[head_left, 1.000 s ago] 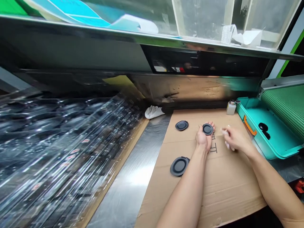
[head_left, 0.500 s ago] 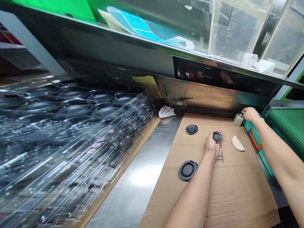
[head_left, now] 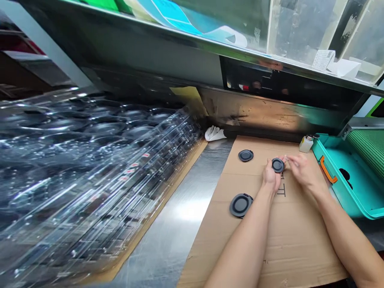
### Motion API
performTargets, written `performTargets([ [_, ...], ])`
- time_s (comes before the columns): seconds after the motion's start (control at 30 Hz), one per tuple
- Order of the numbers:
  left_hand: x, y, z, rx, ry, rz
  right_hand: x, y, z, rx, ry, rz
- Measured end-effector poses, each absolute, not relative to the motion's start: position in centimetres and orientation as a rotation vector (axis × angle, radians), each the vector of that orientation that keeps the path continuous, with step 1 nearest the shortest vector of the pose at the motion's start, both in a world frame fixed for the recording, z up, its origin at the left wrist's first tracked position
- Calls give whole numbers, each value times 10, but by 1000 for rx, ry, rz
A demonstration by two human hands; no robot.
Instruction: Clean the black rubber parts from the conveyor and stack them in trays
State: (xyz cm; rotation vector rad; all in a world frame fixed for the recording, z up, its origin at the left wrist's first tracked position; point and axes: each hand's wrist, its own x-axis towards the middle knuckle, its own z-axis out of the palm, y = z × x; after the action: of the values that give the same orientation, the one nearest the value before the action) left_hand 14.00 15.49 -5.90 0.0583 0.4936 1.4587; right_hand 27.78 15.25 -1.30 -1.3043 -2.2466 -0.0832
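My left hand (head_left: 271,178) holds a small round black part (head_left: 278,165) face up above the cardboard sheet (head_left: 300,240). Close to its right edge is my right hand (head_left: 301,168), fingers pinched together on something pale, too small to make out. Two more black round parts lie on the cardboard: a smaller one (head_left: 246,155) towards the back and a larger one (head_left: 241,205) nearer, beside my left forearm. At the back right corner stands a white bottle (head_left: 306,143) with a metal top.
Stacked clear plastic trays (head_left: 120,160) with dark round shapes fill the left side. A crumpled white item (head_left: 214,134) lies at the back of the metal table (head_left: 174,224). On the right is a teal bin (head_left: 360,196) with an orange handle and black pieces inside.
My right hand has come from beside the bottle to the part in my left hand. The cream half-round piece on the cardboard is no longer visible. The view has shifted slightly.
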Motion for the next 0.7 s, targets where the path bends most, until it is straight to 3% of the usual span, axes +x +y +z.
performTargets([
  [0.13, 142, 156, -64, 92, 514, 1440, 264, 139, -39, -1411, -2400, -225],
  [0.37, 145, 156, -69, 135, 540, 1435, 264, 135, -28, -1487, -2501, -202],
  [0.7, 149, 151, -66, 183, 513, 1427, 254, 146, -38, -1537, -2140, -77],
])
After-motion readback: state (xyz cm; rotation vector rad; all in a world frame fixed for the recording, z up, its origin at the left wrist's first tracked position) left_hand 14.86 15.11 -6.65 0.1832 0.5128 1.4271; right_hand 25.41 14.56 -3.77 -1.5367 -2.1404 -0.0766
